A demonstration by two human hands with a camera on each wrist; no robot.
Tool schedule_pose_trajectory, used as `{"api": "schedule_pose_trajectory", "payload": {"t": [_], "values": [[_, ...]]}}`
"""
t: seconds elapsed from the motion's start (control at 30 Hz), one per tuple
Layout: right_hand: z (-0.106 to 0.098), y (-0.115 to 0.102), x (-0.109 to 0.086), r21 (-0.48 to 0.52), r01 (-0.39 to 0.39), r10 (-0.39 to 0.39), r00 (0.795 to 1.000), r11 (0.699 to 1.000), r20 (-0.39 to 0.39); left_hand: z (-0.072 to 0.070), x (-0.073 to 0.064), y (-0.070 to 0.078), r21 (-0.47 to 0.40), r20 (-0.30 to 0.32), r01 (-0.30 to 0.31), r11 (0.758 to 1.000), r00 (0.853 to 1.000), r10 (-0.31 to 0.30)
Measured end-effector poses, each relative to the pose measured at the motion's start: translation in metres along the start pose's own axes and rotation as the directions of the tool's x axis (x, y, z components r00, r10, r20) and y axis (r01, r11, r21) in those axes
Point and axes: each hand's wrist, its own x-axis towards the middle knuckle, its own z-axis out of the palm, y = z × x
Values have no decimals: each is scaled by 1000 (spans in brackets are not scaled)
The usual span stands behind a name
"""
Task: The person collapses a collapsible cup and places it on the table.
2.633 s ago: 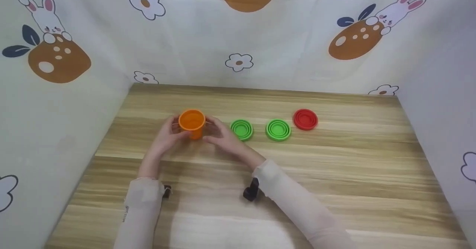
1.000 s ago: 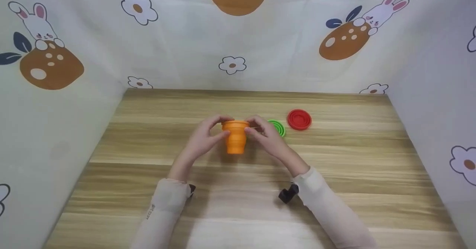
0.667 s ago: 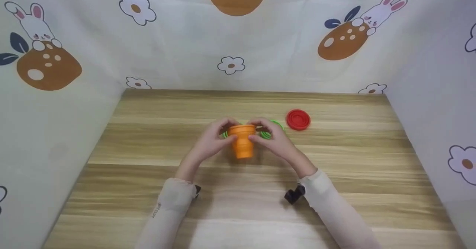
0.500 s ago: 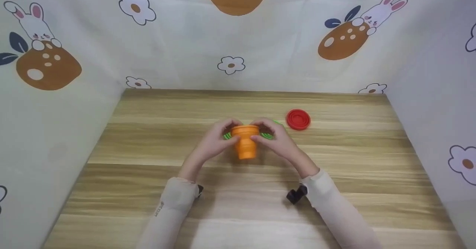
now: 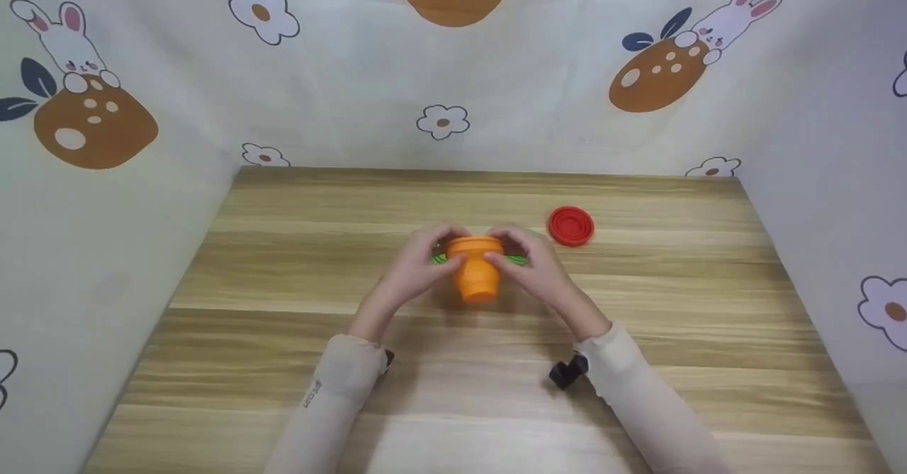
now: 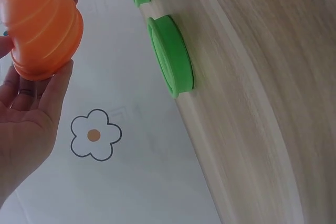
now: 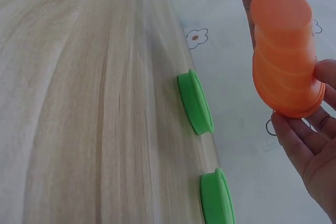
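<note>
An orange collapsible cup [image 5: 477, 279], extended to full height with ringed walls, is held off the table between both hands. Its base tips toward the head camera, so its inside is hidden. My left hand [image 5: 418, 265] pinches the rim on the left, thumb on the near wall. On the other side my right hand [image 5: 536, 268] grips the rim in the same manner. Two flattened green collapsible cups lie behind it, mostly covered by the hands in the head view. The wrist views show them better, one green cup [image 6: 173, 56] and the other green cup [image 7: 217, 199].
A flattened red collapsible cup [image 5: 571, 226] lies to the right of the hands, toward the back. The wooden table [image 5: 673, 332] meets patterned white cloth walls [image 5: 340, 105] at the back and both sides.
Both hands have carried the orange cup to the right, in front of the green cups. Its opening has turned away from the head camera. In the last half second it shifted slightly right.
</note>
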Motion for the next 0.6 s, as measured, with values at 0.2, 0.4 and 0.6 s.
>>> {"api": "schedule_pose_trajectory", "payload": {"t": [0.2,0.4,0.6], "values": [[1,0,-1,-96,51,-53,999,994,-12,1,0,3,110,-24,10,994,1000,-7],[1,0,-2,-228,90,-93,996,969,0,3,-1,5,234,-42,-14,972,999,25],[0,-1,-3,-346,110,-117,993,932,2,5,-2,9,309,-54,-30,950,997,49]]}}
